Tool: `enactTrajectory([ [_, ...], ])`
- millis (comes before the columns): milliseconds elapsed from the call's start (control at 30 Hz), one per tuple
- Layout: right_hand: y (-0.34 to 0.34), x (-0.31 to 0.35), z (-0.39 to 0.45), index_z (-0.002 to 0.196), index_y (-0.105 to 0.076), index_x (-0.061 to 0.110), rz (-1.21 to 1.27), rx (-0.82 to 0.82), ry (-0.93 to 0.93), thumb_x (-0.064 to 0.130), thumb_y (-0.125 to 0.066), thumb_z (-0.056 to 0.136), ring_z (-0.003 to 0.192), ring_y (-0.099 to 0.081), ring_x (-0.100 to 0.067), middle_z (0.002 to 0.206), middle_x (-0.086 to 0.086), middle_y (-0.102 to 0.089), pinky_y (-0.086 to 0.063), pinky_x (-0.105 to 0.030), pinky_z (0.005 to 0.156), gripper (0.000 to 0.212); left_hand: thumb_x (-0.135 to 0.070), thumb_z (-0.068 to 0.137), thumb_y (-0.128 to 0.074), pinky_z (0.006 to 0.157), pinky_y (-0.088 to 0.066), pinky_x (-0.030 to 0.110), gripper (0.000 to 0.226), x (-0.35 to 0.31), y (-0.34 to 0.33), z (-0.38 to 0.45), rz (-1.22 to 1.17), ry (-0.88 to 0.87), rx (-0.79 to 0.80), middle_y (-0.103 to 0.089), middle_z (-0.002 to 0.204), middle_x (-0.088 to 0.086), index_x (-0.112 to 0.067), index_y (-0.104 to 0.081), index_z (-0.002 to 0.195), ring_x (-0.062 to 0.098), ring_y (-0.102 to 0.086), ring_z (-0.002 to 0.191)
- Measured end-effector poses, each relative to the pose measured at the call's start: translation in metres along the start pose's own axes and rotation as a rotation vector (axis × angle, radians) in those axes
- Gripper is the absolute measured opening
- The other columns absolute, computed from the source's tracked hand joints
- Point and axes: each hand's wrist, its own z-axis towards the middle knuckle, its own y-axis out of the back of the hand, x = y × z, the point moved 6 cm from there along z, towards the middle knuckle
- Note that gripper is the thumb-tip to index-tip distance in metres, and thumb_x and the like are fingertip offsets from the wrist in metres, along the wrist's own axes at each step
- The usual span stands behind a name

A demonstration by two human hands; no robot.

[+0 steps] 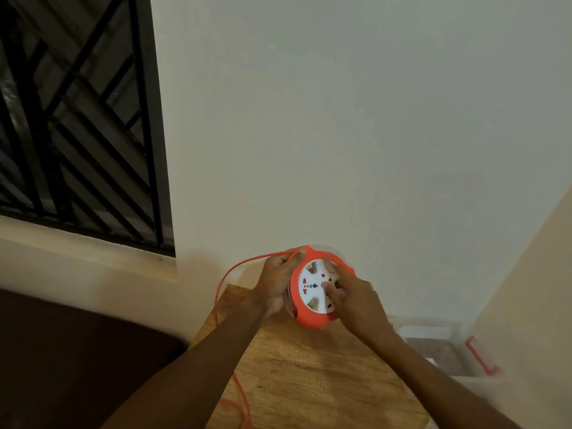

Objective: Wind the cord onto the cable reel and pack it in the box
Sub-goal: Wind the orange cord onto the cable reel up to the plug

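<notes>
winding's only partway: round orange-and-white plastic cable reel [318, 289] sits gripped in my left hand [277, 281] above the wooden table [309, 373], right hand [353, 297] fingers curled on its hub. loose orange cord [223, 283] trails off, clear plastic box [458, 351] waits.

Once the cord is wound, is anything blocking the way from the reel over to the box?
Nothing visible does. The cable reel, held above the wooden table, has open space on its right toward the clear box, which sits lower beside the table. The box appears open, though blurred.
</notes>
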Motion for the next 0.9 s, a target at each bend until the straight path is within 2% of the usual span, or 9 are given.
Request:
enactTrajectory([
  [67,0.003,-0.011,0.001,0.151,-0.025,0.033,0.18,-0.066,-0.153,0.033,-0.05,0.098,0.096,-0.061,-0.009,0.126,0.001,-0.062,-0.05,-0.024,0.086,0.058,-0.023,0.099,-0.065,0.065,-0.064,0.033,0.015,0.007,-0.001,-0.001,-0.003,0.007,-0.024,-0.082,0.094,0.008,-0.014,-0.078,0.101,0.026,-0.08,0.081],
  [133,-0.003,-0.013,-0.005,0.152,-0.018,0.032,0.214,-0.012,-0.19,0.027,-0.055,0.096,0.083,-0.061,-0.006,0.12,-0.003,-0.066,-0.049,-0.013,0.073,0.068,-0.023,0.099,-0.066,0.065,-0.064,0.034,0.015,0.014,0.0,-0.001,0.016,0.017,-0.028,-0.082,0.096,0.008,-0.015,-0.077,0.101,0.027,-0.08,0.082],
  [200,-0.014,-0.01,-0.013,0.151,-0.014,0.035,0.152,0.059,-0.171,0.027,-0.058,0.091,0.088,-0.065,-0.011,0.117,-0.003,-0.066,-0.05,-0.016,0.067,0.074,-0.024,0.099,-0.065,0.067,-0.064,0.036,0.016,0.018,0.002,0.001,0.013,0.019,-0.033,-0.082,0.097,0.009,-0.014,-0.077,0.103,0.029,-0.079,0.085],
  [300,-0.013,0.0,-0.021,0.142,-0.031,0.035,-0.339,0.06,0.093,0.033,-0.056,0.091,0.094,-0.067,-0.022,0.121,-0.002,-0.064,-0.053,-0.031,0.07,0.057,-0.026,0.1,-0.063,0.066,-0.064,0.035,0.018,0.014,0.003,0.004,0.037,0.033,-0.018,-0.082,0.1,0.009,-0.014,-0.076,0.106,0.029,-0.079,0.085],
  [367,-0.013,0.005,-0.024,0.128,-0.048,0.031,-0.564,0.082,0.326,0.028,-0.067,0.084,0.094,-0.066,-0.026,0.123,-0.006,-0.062,-0.057,-0.035,0.067,0.048,-0.028,0.101,-0.063,0.066,-0.064,0.035,0.021,0.01,0.003,0.006,0.072,0.04,0.011,-0.081,0.102,0.01,-0.013,-0.075,0.109,0.028,-0.08,0.084],
  [567,-0.009,0.028,-0.029,0.101,-0.071,0.025,-0.705,0.266,0.737,0.023,-0.086,0.068,0.103,-0.063,-0.029,0.134,-0.012,-0.054,-0.059,-0.038,0.06,0.036,-0.031,0.102,-0.059,0.069,-0.065,0.034,0.023,0.006,-0.004,0.006,0.209,0.053,0.089,-0.082,0.101,0.005,-0.016,-0.074,0.111,0.026,-0.08,0.086],
  [700,-0.003,0.029,-0.023,0.113,-0.066,0.031,-0.782,0.359,0.795,0.027,-0.083,0.071,0.102,-0.063,-0.03,0.14,-0.011,-0.05,-0.059,-0.041,0.065,0.045,-0.032,0.103,-0.057,0.067,-0.065,0.033,0.02,0.007,-0.004,0.008,0.303,0.067,0.129,-0.083,0.094,-0.002,-0.02,-0.073,0.106,0.023,-0.081,0.083],
  [800,0.0,0.033,-0.021,0.124,-0.057,0.035,-0.798,0.326,0.8,0.024,-0.075,0.078,0.1,-0.062,-0.034,0.139,-0.015,-0.048,-0.059,-0.044,0.065,0.05,-0.033,0.103,-0.057,0.078,-0.066,0.041,0.023,0.005,-0.003,0.011,0.319,0.061,0.137,-0.082,0.101,0.005,-0.018,-0.074,0.109,0.028,-0.08,0.088],
  [900,-0.004,0.03,-0.017,0.122,-0.058,0.038,-0.882,0.311,0.719,0.031,-0.085,0.067,0.092,-0.066,-0.034,0.133,-0.018,-0.054,-0.057,-0.041,0.059,0.062,-0.033,0.102,-0.059,0.079,-0.066,0.043,0.024,0.001,-0.003,0.015,0.298,0.057,0.122,-0.082,0.102,0.007,-0.016,-0.074,0.111,0.03,-0.08,0.088],
])
